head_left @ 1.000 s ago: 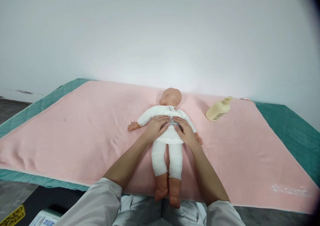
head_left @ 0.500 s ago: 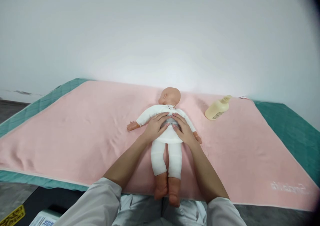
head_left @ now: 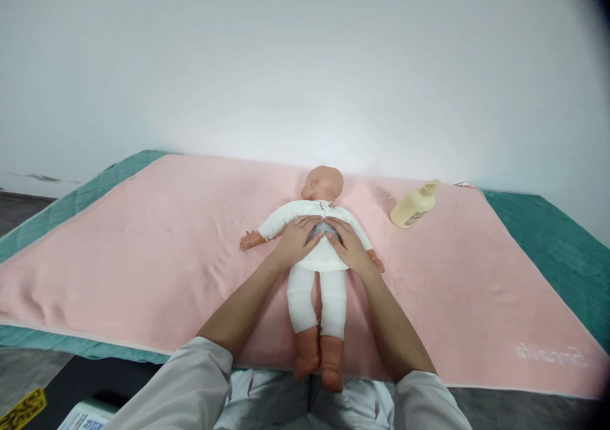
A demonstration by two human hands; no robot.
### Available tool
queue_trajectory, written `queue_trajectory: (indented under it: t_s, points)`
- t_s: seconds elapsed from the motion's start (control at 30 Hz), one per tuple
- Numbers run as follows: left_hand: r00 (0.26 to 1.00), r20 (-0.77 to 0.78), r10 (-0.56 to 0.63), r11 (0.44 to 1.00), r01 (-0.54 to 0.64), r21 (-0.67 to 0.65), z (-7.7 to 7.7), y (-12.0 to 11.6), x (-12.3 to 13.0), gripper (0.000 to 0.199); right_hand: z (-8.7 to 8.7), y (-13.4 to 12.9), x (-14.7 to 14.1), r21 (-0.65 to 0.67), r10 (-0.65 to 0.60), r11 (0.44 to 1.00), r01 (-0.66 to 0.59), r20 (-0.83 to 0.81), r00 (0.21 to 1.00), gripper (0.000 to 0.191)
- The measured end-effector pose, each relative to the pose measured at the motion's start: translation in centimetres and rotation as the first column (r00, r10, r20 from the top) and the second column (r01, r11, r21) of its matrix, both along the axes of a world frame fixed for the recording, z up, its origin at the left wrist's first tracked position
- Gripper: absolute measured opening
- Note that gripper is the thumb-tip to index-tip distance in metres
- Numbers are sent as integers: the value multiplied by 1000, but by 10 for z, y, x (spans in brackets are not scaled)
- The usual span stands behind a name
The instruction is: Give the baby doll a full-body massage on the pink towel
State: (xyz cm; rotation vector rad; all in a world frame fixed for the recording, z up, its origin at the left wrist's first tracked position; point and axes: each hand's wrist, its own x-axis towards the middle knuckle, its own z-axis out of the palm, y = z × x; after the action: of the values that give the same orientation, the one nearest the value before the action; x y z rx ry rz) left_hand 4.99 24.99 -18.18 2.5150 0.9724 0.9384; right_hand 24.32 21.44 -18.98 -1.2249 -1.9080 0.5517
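A baby doll (head_left: 324, 262) in white clothes lies face down on a pink blanket (head_left: 157, 252), its head toward the wall and its feet toward me. Flat on the left side of its back rests my left hand (head_left: 298, 241), thumb spread from the fingers. My right hand (head_left: 349, 244) lies the same way on the right side of the back. The fingertips of both hands nearly meet at the middle, with a grey patch of the doll's back showing between them. Neither hand grips anything.
A pale yellow pump bottle (head_left: 413, 208) lies tilted on the blanket, right of the doll. Green quilted padding (head_left: 548, 233) shows beyond the blanket's edges. A white wall (head_left: 305, 68) stands behind. At bottom left are a black surface (head_left: 105, 376) and a light package (head_left: 86, 415).
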Motion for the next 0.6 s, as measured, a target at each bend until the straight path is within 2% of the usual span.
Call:
queue_trajectory:
  t_s: [0.23, 0.37, 0.6]
  points:
    - [1000, -4, 24, 1000, -24, -11, 1, -2, 1, 35, 6, -1, -3, 10, -23, 1000, 23, 16, 1000, 41]
    - [999, 6, 36, 999, -36, 11, 1, -4, 2, 37, 3, 0, -3, 43, -31, 999, 31, -4, 1000, 43]
    - [998, 5, 59, 998, -59, 11, -2, -2, 3, 43, -1, 3, -3, -4, 2, 1000, -2, 10, 1000, 51]
